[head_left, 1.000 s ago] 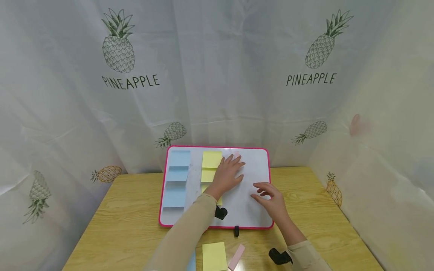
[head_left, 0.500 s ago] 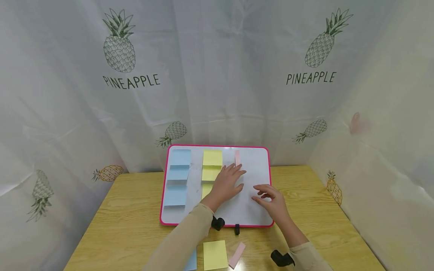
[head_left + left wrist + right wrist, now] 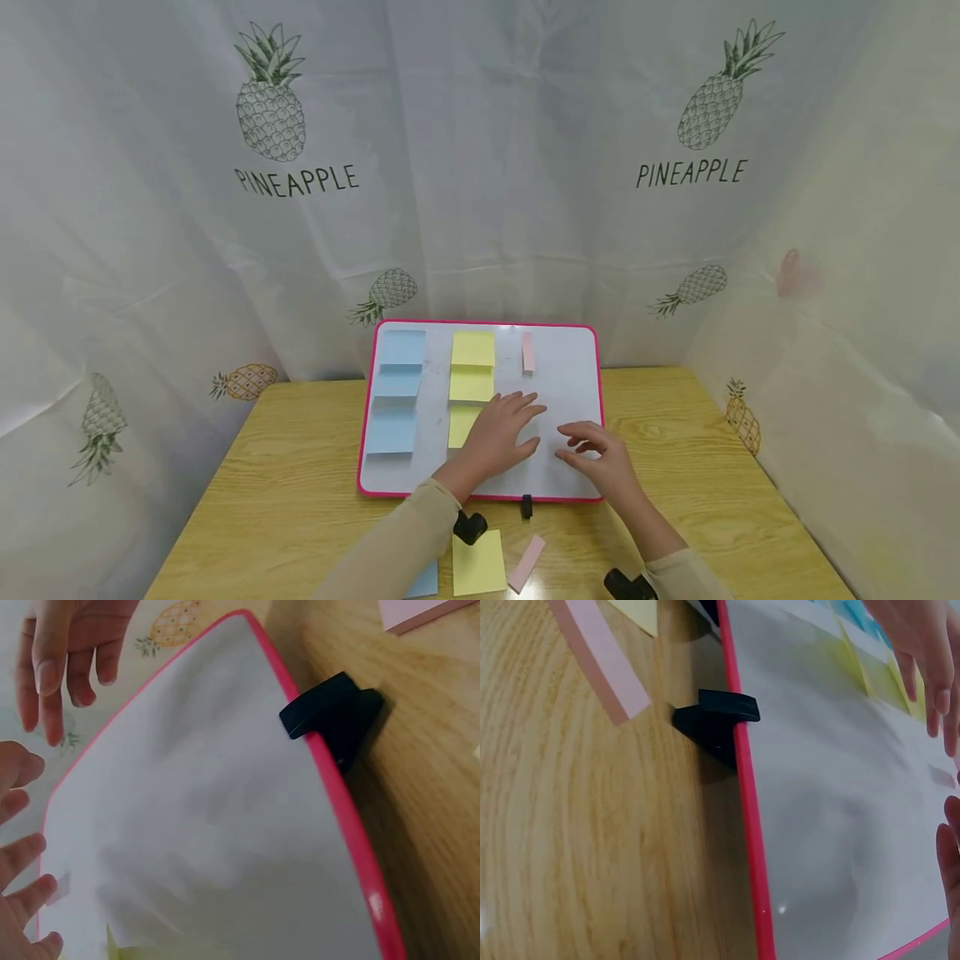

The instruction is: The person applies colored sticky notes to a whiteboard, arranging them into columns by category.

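Note:
A whiteboard (image 3: 570,383) with a pink rim stands at the back of the table. My left hand (image 3: 495,442), fingers spread and holding nothing, is over its middle, covering part of the lowest yellow sticky note (image 3: 462,425). Just above those fingertips, a narrow pink sticky note (image 3: 528,354) is stuck near the top of the board. My right hand (image 3: 603,458) is over the board's lower right, its fingers loosely bent, thumb and forefinger apart, with nothing between them. Blue sticky notes (image 3: 390,431) form a column down the left side, their lower edges lifting.
At the board's lower edge sits a black clip-like piece (image 3: 720,712). On the wooden table (image 3: 720,500) in front lie a pink sticky-note pad (image 3: 527,564), a yellow pad (image 3: 480,575) and a partly hidden blue pad (image 3: 424,582). A pineapple-print curtain (image 3: 480,208) hangs behind.
My left hand has slid down the board from the pink note, which is now fully uncovered. The right hand has shifted slightly downward, its finger gap a little narrower.

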`<action>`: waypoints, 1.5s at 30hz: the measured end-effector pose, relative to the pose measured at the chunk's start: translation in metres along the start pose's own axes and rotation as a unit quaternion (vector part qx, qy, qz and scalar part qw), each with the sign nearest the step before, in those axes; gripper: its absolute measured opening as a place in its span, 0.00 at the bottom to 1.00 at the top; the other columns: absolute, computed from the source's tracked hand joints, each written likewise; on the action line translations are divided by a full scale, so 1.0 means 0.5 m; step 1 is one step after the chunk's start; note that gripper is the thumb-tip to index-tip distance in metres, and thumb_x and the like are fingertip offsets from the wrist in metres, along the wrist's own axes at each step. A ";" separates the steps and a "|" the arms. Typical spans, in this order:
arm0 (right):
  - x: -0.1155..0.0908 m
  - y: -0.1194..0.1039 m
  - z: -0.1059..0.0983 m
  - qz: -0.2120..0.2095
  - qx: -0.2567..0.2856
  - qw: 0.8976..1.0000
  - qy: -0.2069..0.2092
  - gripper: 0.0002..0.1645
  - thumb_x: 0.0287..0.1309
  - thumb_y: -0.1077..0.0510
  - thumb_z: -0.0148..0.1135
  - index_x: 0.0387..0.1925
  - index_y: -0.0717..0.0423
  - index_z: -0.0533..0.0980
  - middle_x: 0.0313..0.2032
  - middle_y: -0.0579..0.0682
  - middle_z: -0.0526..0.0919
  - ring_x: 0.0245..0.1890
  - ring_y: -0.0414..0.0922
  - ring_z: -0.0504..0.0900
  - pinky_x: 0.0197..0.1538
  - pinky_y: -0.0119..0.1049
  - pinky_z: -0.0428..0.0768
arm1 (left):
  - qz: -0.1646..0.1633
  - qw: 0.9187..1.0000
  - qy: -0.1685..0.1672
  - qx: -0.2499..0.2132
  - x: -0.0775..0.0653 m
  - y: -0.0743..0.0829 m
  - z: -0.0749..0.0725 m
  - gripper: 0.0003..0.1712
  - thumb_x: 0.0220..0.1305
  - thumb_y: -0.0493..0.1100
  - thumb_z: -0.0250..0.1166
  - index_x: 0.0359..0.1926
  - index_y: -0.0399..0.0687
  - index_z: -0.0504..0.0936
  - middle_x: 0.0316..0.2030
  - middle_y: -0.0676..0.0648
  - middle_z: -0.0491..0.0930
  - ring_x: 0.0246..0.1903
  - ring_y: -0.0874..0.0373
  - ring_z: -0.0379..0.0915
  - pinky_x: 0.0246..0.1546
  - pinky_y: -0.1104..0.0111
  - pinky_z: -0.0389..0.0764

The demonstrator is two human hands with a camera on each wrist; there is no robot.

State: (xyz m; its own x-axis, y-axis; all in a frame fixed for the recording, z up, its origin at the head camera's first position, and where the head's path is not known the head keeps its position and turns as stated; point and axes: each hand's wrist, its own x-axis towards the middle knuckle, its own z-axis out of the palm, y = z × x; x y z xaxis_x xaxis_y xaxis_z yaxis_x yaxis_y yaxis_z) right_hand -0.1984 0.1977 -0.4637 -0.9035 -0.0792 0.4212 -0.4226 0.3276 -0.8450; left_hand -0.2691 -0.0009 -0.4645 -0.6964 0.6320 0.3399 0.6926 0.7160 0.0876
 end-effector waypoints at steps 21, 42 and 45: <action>-0.092 0.075 0.058 -0.005 0.032 0.999 -0.023 0.17 0.49 0.71 0.71 0.44 0.65 0.81 0.40 0.62 0.82 0.36 0.54 0.80 0.39 0.39 0.82 | -0.007 0.991 0.031 -0.133 -0.137 0.033 0.016 0.22 0.64 0.48 0.66 0.59 0.53 0.78 0.50 0.55 0.80 0.51 0.58 0.74 0.52 0.60 0.75; -0.218 0.109 0.117 0.164 0.089 0.982 -0.011 0.17 0.48 0.68 0.73 0.42 0.65 0.82 0.34 0.60 0.82 0.31 0.39 0.80 0.35 0.32 0.80 | -0.169 0.903 -0.086 -0.386 -0.269 0.055 0.080 0.16 0.57 0.44 0.72 0.47 0.50 0.82 0.28 0.64 0.75 0.31 0.67 0.70 0.32 0.69 0.74; -0.224 0.110 0.123 0.162 0.089 0.983 -0.004 0.17 0.47 0.69 0.74 0.42 0.65 0.82 0.34 0.60 0.83 0.30 0.39 0.80 0.35 0.32 0.80 | -0.179 0.896 -0.090 -0.397 -0.281 0.060 0.092 0.14 0.54 0.43 0.74 0.43 0.50 0.82 0.26 0.63 0.75 0.29 0.67 0.68 0.30 0.70 0.72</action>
State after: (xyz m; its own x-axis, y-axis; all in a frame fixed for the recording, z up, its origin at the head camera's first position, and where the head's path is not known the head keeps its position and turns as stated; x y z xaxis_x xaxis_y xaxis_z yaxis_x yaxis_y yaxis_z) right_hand -0.1247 0.1668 -0.5775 -0.9930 -0.0055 0.1179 -0.1172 0.1679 -0.9788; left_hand -0.1588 -0.0546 -0.5528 -0.8699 0.4933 0.0067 0.2848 0.4911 0.8233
